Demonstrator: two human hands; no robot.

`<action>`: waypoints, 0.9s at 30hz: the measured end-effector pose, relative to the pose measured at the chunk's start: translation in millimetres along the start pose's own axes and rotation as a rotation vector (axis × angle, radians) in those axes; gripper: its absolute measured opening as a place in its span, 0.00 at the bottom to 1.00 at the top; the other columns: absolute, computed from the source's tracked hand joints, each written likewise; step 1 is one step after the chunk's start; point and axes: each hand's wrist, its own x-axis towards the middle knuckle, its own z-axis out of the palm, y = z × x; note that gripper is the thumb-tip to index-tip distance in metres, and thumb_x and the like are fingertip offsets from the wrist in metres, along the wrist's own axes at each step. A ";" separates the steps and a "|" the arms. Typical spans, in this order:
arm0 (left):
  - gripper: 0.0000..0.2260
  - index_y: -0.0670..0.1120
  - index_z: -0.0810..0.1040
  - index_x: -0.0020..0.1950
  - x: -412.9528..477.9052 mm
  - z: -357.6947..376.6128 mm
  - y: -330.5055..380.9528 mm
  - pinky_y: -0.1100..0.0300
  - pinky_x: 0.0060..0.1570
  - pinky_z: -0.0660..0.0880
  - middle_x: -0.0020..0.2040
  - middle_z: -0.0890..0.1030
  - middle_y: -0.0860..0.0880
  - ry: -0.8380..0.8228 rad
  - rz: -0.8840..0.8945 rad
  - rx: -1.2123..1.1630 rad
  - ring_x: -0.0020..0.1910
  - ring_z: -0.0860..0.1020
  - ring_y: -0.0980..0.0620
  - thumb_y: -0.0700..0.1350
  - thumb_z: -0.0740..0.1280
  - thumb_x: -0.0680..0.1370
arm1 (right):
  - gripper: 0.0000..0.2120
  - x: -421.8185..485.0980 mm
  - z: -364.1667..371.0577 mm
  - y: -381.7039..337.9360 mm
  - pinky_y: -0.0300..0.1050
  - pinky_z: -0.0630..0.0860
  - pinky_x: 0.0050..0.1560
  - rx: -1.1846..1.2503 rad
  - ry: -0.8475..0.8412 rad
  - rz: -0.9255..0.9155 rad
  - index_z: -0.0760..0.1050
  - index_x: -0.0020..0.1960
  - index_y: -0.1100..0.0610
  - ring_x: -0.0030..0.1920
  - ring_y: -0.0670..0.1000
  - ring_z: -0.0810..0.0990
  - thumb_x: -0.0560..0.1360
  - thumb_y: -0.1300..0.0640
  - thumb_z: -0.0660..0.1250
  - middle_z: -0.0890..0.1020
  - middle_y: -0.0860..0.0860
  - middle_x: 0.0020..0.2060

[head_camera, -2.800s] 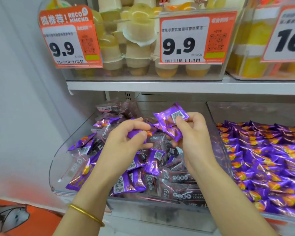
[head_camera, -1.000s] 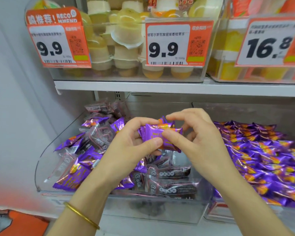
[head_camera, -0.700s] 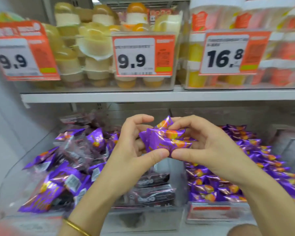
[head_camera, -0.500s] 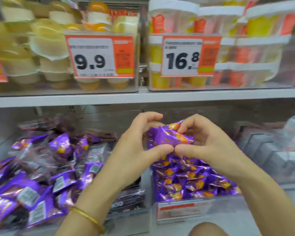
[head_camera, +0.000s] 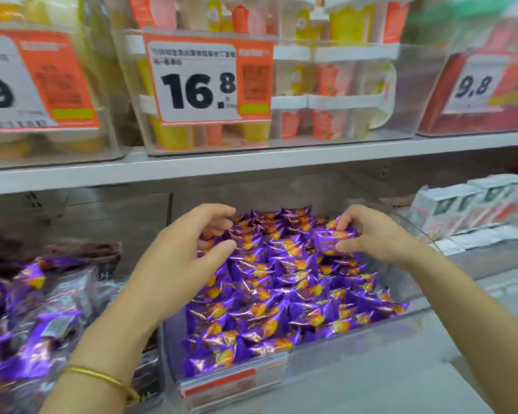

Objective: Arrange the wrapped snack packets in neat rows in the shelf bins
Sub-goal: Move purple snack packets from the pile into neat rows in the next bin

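moved: both hands now over right bin (head_camera: 350,345)
right hand (head_camera: 380,237): fingers pinch packets (head_camera: 331,239) solo
left hand (head_camera: 186,258): let go, fingers loose, empty
means: placing's next, prob

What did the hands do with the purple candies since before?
Both hands carried the small stack of purple packets rightwards, from above the jumbled packets to above the neat bin. The left hand has let go and hovers loosely curled; the right hand alone now pinches the stack. The neat rows look unchanged.
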 end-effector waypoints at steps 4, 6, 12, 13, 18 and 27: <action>0.16 0.62 0.74 0.53 0.4 0.3 0.1 0.58 0.54 0.75 0.51 0.79 0.61 -0.037 -0.035 0.029 0.53 0.77 0.62 0.42 0.69 0.74 | 0.16 7.9 18.5 5.9 0.37 0.67 0.34 0.011 -0.146 0.043 0.67 0.51 0.57 0.34 0.47 0.68 0.70 0.67 0.72 0.74 0.57 0.47; 0.14 0.61 0.75 0.53 0.1 0.0 0.1 0.57 0.54 0.75 0.50 0.80 0.62 -0.039 -0.047 0.033 0.52 0.77 0.62 0.43 0.68 0.74 | 0.21 7.6 22.0 8.1 0.44 0.71 0.41 -0.117 -0.159 0.059 0.63 0.58 0.60 0.39 0.49 0.70 0.71 0.65 0.71 0.72 0.60 0.50; 0.13 0.59 0.77 0.54 -0.7 -0.1 0.4 0.57 0.54 0.75 0.50 0.80 0.63 -0.047 -0.060 0.065 0.52 0.77 0.64 0.43 0.68 0.74 | 0.27 0.8 28.0 6.1 0.41 0.66 0.47 -0.216 -0.083 0.078 0.61 0.67 0.59 0.48 0.54 0.74 0.73 0.62 0.70 0.73 0.58 0.58; 0.12 0.59 0.77 0.54 -0.7 -0.4 0.1 0.57 0.54 0.75 0.50 0.80 0.62 -0.047 -0.061 0.062 0.52 0.77 0.63 0.43 0.68 0.74 | 0.25 0.6 30.2 5.1 0.41 0.65 0.47 -0.259 -0.106 0.053 0.62 0.66 0.59 0.50 0.54 0.74 0.74 0.61 0.69 0.73 0.58 0.59; 0.12 0.58 0.77 0.53 -0.9 -0.6 -0.2 0.57 0.54 0.75 0.49 0.80 0.62 -0.041 -0.065 0.048 0.51 0.78 0.62 0.43 0.68 0.74 | 0.26 1.5 29.9 1.0 0.33 0.62 0.47 -0.303 -0.159 0.028 0.66 0.68 0.54 0.48 0.48 0.69 0.73 0.60 0.70 0.69 0.56 0.62; 0.14 0.57 0.77 0.50 -4.7 1.9 3.4 0.69 0.49 0.74 0.49 0.79 0.56 0.118 0.004 -0.037 0.48 0.78 0.62 0.37 0.66 0.75 | 0.32 -16.0 20.3 -11.4 0.45 0.68 0.60 -0.404 -0.026 0.069 0.63 0.71 0.55 0.60 0.56 0.72 0.71 0.57 0.72 0.69 0.56 0.63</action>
